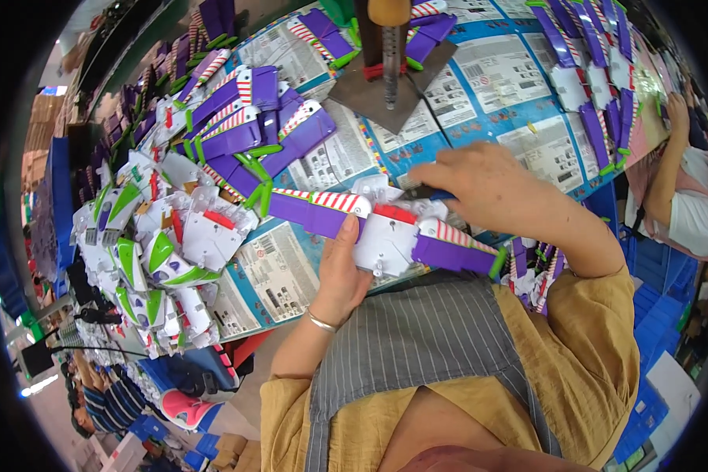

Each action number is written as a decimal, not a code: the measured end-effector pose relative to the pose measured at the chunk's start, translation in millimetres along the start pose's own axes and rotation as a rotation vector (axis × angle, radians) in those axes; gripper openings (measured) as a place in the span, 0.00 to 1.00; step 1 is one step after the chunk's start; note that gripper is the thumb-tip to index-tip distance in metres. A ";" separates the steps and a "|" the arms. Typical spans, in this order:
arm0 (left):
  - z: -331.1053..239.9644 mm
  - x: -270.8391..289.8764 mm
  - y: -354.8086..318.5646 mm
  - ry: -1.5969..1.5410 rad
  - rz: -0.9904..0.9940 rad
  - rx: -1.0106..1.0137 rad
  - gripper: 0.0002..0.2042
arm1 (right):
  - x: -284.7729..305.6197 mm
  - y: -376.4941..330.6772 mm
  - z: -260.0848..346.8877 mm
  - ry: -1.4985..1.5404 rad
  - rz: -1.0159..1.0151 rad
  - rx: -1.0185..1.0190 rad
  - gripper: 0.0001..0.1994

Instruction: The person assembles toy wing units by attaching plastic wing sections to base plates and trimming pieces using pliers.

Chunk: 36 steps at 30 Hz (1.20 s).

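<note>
The left hand (341, 271) is closed on the winged assembly (387, 245), thumb laid over the root of the left purple wing (303, 216) and the fingers hidden behind; the right hand (484, 185) is at two o'clock from the white body, fingers bent at its upper edge beside a small dark blue thing (440, 195); whether they pinch it I cannot tell.

The assembly lies in front of the apron (417, 334), over the near table edge; one wing points to ten o'clock, the right purple wing (458, 253) to just past three, with a green tip (498, 263); a red part (395, 213) sits at the body's top.

It looks like thin moulded plastic, so probably light, stiff and rather slick; the wings seem the weaker levers, likely to swing or strain at their roots; the best hold is probably the thick white body, thumb in front and fingers behind, rather than a tip.

Farther out, white and green shells (161, 256) are heaped at nine o'clock; loose purple wings (232, 130) at ten; a dark metal plate (362, 90) at twelve; similar assemblies (566, 88) just before two; printed sheets (279, 271) lie beneath; a co-worker's arm (669, 153) is past two.
</note>
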<state>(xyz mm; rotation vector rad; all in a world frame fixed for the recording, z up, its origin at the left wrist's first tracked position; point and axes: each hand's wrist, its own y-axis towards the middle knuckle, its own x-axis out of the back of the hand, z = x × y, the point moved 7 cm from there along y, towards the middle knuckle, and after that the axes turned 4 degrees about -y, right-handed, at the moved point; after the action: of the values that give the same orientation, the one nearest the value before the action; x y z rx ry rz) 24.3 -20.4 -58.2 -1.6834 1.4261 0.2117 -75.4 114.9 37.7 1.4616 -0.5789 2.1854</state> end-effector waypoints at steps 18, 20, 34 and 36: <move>-8.7 -2.1 14.2 0.013 -0.054 0.002 0.17 | -14.8 31.1 -16.0 -0.203 0.185 0.086 0.07; -19.5 -5.8 21.9 0.074 -0.052 -0.073 0.16 | -19.6 34.4 -25.9 -0.168 0.160 0.055 0.08; -40.7 -41.8 77.1 -0.254 0.039 0.058 0.20 | -17.8 44.9 -79.8 0.004 0.146 -0.192 0.11; -43.4 -42.5 79.7 -0.266 -0.013 0.051 0.21 | -17.4 47.2 -85.7 0.066 0.126 -0.176 0.12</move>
<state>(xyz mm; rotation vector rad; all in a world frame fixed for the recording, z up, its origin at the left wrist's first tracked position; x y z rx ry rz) -75.2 -16.1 -46.5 -1.5578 1.2124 0.3741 -160.3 122.9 -13.2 1.2884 -0.8372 2.2050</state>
